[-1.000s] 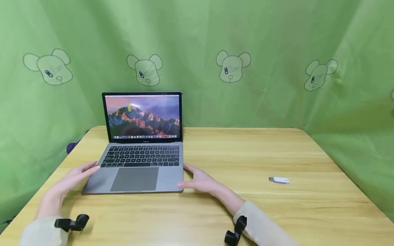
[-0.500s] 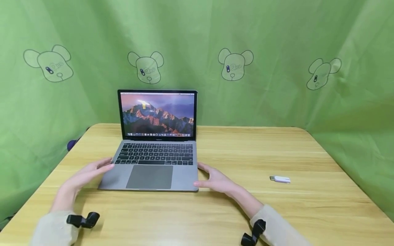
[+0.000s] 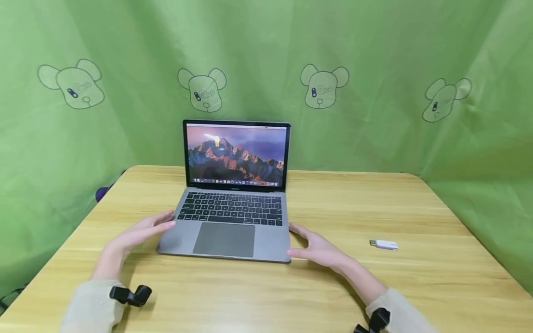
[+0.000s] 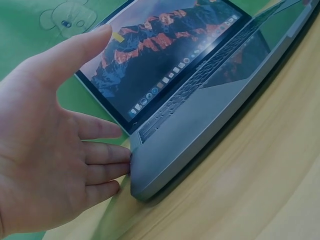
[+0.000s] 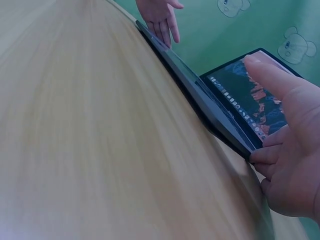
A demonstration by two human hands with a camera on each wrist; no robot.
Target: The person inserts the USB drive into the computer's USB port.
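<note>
Gray laptop (image 3: pixel 228 226) is sitting lid-up on wooden table (image 3: pixel 258 296), left of white USB stick (image 3: pixel 385 244). Screen (image 3: pixel 237 157) is glowing, showing reddish mountains under purple-pink sky, icon row along bottom; black keys, darker gray trackpad (image 3: pixel 225 239). Left hand (image 3: pixel 139 232) is touching left edge, fingers straight; right hand (image 3: pixel 318 249) is touching right edge, fingers relaxed, not gripping.

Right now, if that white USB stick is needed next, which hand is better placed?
Probably the right hand: it is at the right edge of the laptop, nearer the USB stick; the left hand is at the opposite edge.
</note>
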